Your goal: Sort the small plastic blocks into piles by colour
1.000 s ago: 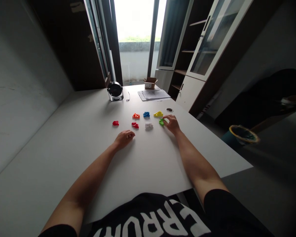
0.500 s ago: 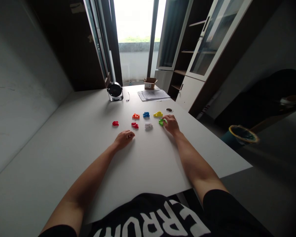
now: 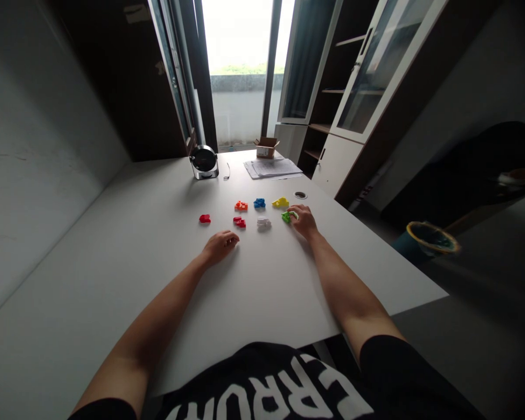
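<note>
Small toy-like pieces lie on the white table (image 3: 157, 233). My right hand (image 3: 303, 221) has its fingers closed round the right side of a green piece (image 3: 286, 217). Just beyond it is a yellow piece (image 3: 280, 202); a blue one (image 3: 259, 203) and an orange one (image 3: 241, 205) continue that row to the left. Nearer me are a white piece (image 3: 263, 223), a red piece (image 3: 239, 222) and, farther left, another red piece (image 3: 205, 219). My left hand (image 3: 220, 245) rests on the table below the red pieces, fingers curled together; whether anything is inside is hidden.
At the back stand a round black device (image 3: 203, 158) on a metal stand and an open cardboard box (image 3: 266, 148) behind papers (image 3: 273, 168). A thin cord lies between them. A round hole (image 3: 300, 195) is near the right edge. A bin (image 3: 429, 239) stands right.
My right hand's fingers have shifted very slightly at the green piece. My left hand and the other pieces look unmoved.
</note>
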`<state>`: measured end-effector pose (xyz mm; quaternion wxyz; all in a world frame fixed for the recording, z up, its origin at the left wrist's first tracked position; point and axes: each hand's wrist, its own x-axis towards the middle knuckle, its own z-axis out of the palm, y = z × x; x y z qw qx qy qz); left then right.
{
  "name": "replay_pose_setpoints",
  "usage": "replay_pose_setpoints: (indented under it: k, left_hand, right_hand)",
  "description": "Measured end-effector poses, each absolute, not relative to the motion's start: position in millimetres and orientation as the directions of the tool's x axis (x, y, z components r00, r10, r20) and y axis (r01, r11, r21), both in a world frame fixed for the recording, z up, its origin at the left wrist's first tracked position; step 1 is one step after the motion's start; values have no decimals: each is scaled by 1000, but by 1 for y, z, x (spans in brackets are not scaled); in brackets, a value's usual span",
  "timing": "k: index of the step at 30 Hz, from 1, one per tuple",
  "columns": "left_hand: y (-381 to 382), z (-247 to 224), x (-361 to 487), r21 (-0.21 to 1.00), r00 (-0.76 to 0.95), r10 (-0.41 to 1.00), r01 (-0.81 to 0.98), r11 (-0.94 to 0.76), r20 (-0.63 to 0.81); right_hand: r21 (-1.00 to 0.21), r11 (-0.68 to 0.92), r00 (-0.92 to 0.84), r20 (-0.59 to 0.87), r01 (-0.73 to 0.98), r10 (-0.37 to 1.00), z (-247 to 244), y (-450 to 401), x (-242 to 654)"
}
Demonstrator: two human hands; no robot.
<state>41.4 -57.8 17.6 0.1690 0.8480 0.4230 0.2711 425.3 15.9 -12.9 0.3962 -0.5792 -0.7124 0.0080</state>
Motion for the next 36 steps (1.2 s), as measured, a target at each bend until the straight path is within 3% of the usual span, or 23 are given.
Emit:
replay_pose_setpoints:
  k: [13, 24, 36]
  left_hand:
    - [-58, 19, 40, 518, 492, 812, 628, -581, 314]
    - [-54, 16, 37, 497, 466, 822, 655, -569, 327]
    - [-11, 1, -20, 510, 28, 880, 806, -300, 473]
  right_hand:
    - [-586, 282, 138, 570, 760, 810, -27, 27, 435]
    - [-592, 257, 173, 572, 763, 802, -26, 27, 434]
    - [-629, 287, 209, 594, 722, 777, -11, 18, 419]
